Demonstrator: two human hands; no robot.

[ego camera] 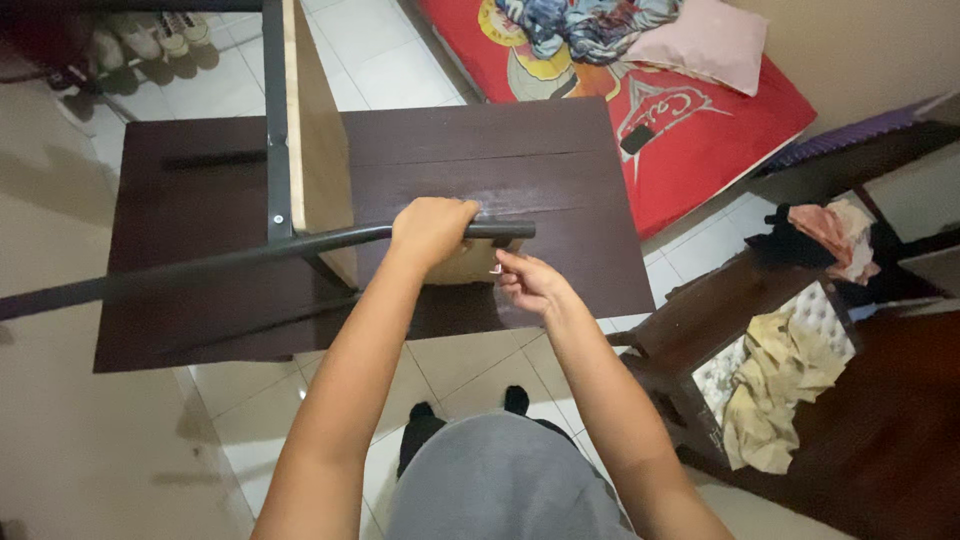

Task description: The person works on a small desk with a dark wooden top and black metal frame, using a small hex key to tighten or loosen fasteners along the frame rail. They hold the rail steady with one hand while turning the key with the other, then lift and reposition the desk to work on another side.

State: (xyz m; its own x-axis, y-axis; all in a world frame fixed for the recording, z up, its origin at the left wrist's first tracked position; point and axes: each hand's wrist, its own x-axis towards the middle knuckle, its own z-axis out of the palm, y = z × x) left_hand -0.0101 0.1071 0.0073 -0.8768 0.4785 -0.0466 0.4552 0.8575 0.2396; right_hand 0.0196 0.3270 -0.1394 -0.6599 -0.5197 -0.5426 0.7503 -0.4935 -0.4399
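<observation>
Over the dark brown bench (560,150), a grey metal frame bar (200,265) runs from the left edge toward the middle, and the left hand (432,232) is wrapped firmly round it near its free end, apparently to steady the frame. Just below, the right hand (528,283) pinches something small and pale (496,268) at the corner of the light wooden panel (315,140) (too small to identify). That panel stands on edge against the frame. A red mattress (700,130) lies beyond.
</observation>
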